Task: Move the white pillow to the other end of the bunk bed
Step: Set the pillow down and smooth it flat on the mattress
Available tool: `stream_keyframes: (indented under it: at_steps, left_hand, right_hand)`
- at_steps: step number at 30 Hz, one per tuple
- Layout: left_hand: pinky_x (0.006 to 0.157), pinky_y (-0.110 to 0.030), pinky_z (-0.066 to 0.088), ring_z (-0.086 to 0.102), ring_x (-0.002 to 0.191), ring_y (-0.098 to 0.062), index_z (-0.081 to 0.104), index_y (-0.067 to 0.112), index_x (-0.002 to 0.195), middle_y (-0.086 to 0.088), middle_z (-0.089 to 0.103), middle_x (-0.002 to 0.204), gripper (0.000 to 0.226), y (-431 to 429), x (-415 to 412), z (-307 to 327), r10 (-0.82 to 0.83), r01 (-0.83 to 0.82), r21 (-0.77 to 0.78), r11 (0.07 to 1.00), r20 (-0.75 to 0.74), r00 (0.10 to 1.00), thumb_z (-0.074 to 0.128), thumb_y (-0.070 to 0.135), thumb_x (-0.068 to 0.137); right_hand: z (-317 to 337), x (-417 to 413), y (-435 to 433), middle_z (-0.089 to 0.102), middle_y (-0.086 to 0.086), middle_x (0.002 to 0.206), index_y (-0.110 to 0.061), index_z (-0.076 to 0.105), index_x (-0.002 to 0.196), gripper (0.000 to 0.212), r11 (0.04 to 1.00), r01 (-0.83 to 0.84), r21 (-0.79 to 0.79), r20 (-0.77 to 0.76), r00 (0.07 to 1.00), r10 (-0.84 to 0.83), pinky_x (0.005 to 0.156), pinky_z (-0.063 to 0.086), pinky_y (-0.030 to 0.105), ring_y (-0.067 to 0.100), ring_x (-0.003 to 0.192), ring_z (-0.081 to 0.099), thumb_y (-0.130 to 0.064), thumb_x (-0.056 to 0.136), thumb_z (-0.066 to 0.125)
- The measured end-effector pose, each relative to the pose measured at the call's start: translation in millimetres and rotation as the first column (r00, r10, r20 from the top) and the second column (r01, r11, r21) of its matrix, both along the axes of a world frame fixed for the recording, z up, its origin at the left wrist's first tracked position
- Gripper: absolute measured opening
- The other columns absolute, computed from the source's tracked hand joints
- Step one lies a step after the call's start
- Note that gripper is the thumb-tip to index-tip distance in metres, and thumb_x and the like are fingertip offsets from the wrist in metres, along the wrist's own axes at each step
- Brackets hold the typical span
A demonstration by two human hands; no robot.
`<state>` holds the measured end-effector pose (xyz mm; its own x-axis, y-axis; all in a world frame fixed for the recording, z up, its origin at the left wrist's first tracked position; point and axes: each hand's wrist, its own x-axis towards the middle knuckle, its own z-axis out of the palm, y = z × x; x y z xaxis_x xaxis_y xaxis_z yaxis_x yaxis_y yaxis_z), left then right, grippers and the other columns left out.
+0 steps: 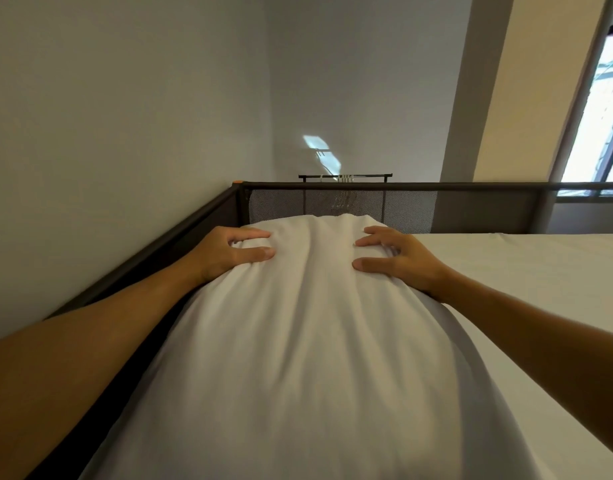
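Note:
A long white pillow [312,334] lies on the upper bunk's white mattress [527,271], stretching from the near edge toward the far mesh end panel. My left hand [234,249] grips its left side near the far end, fingers pressed into the fabric. My right hand [397,256] grips the right side at the same height, fingers bent into the cloth. Both arms reach forward along the pillow's sides.
A dark metal rail [152,251] runs along the left against the grey wall. A mesh end panel [350,206] with a top bar closes the far end. Behind it stands a black clothes rack [345,177]. A window [599,133] is at the right.

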<state>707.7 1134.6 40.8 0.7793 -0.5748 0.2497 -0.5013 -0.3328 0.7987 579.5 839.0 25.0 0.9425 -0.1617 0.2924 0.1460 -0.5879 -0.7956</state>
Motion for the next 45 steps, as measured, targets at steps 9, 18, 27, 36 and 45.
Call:
stream_keyframes:
  at_steps: [9,18,27,36,45]
  left_hand:
    - [0.092,-0.020,0.042,0.057,0.109,-0.001,0.066,0.046,0.100,0.005,0.060,0.129,0.076,9,2,-17,0.003,0.001,0.083,0.997,-0.049,0.999,0.076,0.078,0.032]
    - [0.114,-0.044,0.024,0.026,0.147,-0.029,0.041,0.032,0.145,-0.003,0.026,0.161,0.071,0,25,18,0.169,-0.341,0.585,0.736,0.329,0.929,0.027,0.070,0.087]
    - [0.118,-0.034,0.012,0.018,0.149,-0.024,0.024,0.019,0.153,-0.005,0.019,0.163,0.058,-89,-1,15,-0.054,-0.169,0.639,0.750,0.314,0.948,0.027,0.044,0.100]
    - [0.116,-0.032,0.014,0.022,0.148,-0.025,0.024,0.021,0.153,-0.004,0.020,0.163,0.057,-60,4,-7,0.072,-0.167,0.620,0.767,0.176,0.982,0.022,0.045,0.102]
    - [0.116,-0.037,0.020,0.027,0.146,-0.028,0.030,0.020,0.151,-0.007,0.026,0.161,0.057,-20,0,-4,0.175,-0.273,0.553,0.787,0.224,0.959,0.024,0.045,0.100]
  right_hand:
    - [-12,-6,-7,0.041,-0.006,0.149,-0.036,0.060,0.126,0.054,0.998,-0.019,-0.065,-0.141,0.990,0.009,0.112,0.030,0.035,0.017,0.134,0.041,-0.048,0.075,0.073]
    - [18,5,-28,0.013,0.004,0.163,-0.040,0.026,0.150,0.103,0.904,0.102,-0.416,-0.293,0.926,-0.239,0.115,0.016,0.051,0.030,0.149,0.016,-0.089,0.060,0.028]
    - [18,56,22,0.018,0.007,0.162,-0.027,0.038,0.147,0.057,0.835,0.046,-0.548,-0.188,0.966,-0.177,0.119,0.013,0.046,0.030,0.147,0.020,-0.052,0.097,0.027]
    - [-10,48,9,0.045,0.007,0.146,-0.029,0.050,0.130,0.074,0.825,0.021,-0.564,-0.310,0.921,-0.235,0.113,0.025,0.048,0.031,0.135,0.039,-0.068,0.078,0.015]
    - [5,6,-15,0.044,0.015,0.146,-0.016,0.048,0.134,0.078,0.783,0.101,-0.613,-0.304,0.885,-0.352,0.107,0.033,0.047,0.035,0.130,0.044,-0.068,0.084,0.017]
